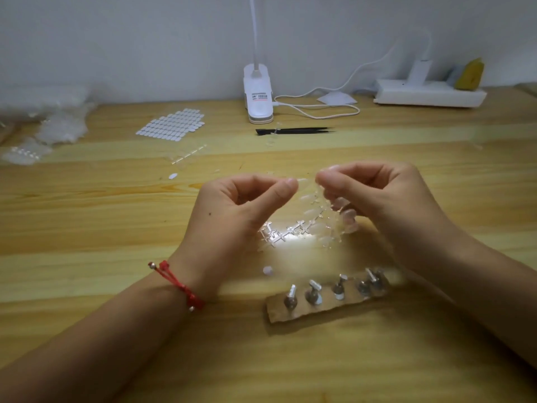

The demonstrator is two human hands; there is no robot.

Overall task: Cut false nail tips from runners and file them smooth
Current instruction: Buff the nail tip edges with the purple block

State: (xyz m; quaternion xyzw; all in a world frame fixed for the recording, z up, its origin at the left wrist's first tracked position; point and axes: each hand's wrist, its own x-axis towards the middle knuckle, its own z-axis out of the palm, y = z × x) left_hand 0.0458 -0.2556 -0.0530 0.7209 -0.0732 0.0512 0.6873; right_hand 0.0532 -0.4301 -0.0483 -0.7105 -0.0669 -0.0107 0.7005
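Thumb and finger of the left hand (241, 210) pinch one edge of the clear runner of nail tips (308, 225). I see the right hand (377, 196) pinch the other edge, with its fingers curled behind it. The runner hangs between both hands, just above the wooden table (87, 199). Closer to me lies a cardboard strip (328, 308) with little metal stands. Far back lie black tweezers (293, 131) and a white lamp (258, 94).
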